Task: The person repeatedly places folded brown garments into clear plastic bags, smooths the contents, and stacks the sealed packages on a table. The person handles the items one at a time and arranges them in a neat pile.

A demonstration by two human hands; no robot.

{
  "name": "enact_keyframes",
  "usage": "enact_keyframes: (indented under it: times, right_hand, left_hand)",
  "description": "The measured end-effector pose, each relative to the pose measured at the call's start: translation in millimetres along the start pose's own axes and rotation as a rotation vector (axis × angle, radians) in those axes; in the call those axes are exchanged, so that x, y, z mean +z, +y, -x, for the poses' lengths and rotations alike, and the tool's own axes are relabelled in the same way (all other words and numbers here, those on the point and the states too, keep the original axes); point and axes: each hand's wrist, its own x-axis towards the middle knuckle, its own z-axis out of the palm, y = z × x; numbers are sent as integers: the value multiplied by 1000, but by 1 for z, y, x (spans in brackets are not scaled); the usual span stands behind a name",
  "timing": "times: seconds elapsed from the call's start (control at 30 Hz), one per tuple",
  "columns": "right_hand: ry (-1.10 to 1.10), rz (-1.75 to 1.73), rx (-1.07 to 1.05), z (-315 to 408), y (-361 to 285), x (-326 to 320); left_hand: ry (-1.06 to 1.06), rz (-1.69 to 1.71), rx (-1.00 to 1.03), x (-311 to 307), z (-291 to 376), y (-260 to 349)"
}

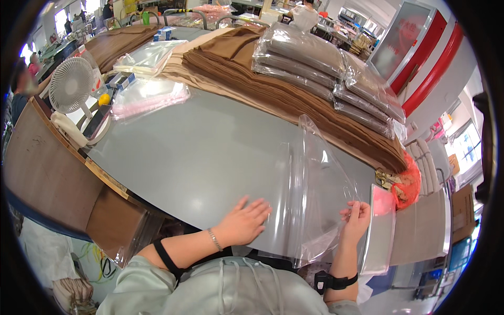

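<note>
A clear plastic bag (315, 177) lies partly lifted and folded over on the grey tabletop (189, 157), its near edge hanging by the table's front edge. My right hand (356, 218) pinches the bag's right side between thumb and fingers. To the left of the bag, my left hand (248, 220) is spread palm down, holding nothing, slightly blurred. Whether its palm touches the table I cannot tell. Close to my right hand lies a flat pile of clear plastic bags (380, 236) with a pinkish edge.
Folded brown fabric (283, 90) runs along the far side, bearing stacks of plastic-wrapped packs (299, 55). At left stand a white fan (71, 84) and more clear bags (149, 96). Scissors (384, 177) lie beside a red plastic bag (409, 185). A person (23, 86) is at far left.
</note>
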Motion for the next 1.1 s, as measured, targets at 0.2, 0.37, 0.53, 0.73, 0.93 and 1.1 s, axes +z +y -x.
enact_keyframes:
  times: [0.2, 0.37, 0.53, 0.73, 0.93, 1.1]
  right_hand:
    - [134, 304, -22, 5, 8, -51]
    - [-527, 106, 645, 47, 12, -21]
    - [-954, 702, 148, 52, 22, 29]
    - [-999, 929, -760, 36, 26, 105]
    - [-1055, 1028, -562, 80, 34, 150]
    - [-1066, 896, -724, 72, 37, 164]
  left_hand:
    - [2, -10, 49, 10, -26, 10]
    - [-53, -168, -459, -47, -6, -86]
    - [260, -407, -595, -43, 11, -121]
    - [177, -208, -464, -49, 18, -150]
    - [197, -531, -740, -68, 7, -160]
    - [96, -212, -826, -52, 39, -147]
